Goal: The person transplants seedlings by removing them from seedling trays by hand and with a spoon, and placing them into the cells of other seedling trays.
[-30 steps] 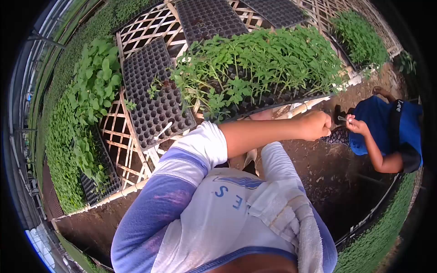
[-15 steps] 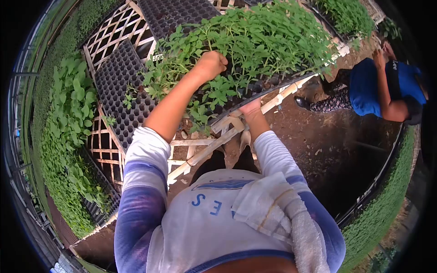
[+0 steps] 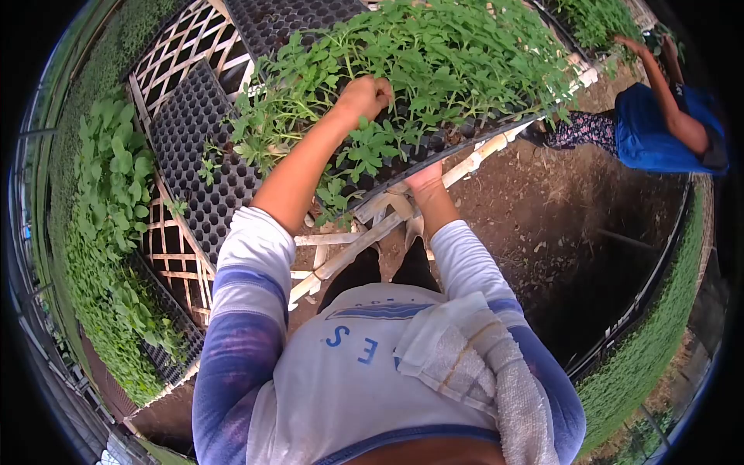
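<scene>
Green leafy seedlings [image 3: 434, 62] fill a black cell tray [image 3: 418, 161] in front of me. My left hand [image 3: 366, 99] is closed among the stems near the tray's left part; its fingertips, and anything in them, are hidden. Below the tray's near edge, my right hand [image 3: 425, 177] reaches underneath with the palm side showing. Its fingers are out of sight beneath the tray, so their grip cannot be made out. Close to my left wrist, a small cluster of leaves [image 3: 370, 147] stands at the tray's near side.
A mostly bare black cell tray [image 3: 198, 147] lies on a slatted lattice bench [image 3: 174, 232] to the left. Another cell tray [image 3: 287, 27] sits behind. Broad-leaved plants [image 3: 116, 163] line the far left. On the right, a person in blue [image 3: 659, 132] reaches toward other plants [image 3: 593, 23].
My left hand has risen slightly among the seedlings, still closed. My right hand stays under the tray edge. The other person has moved, with an arm now stretched toward the plants at upper right.
</scene>
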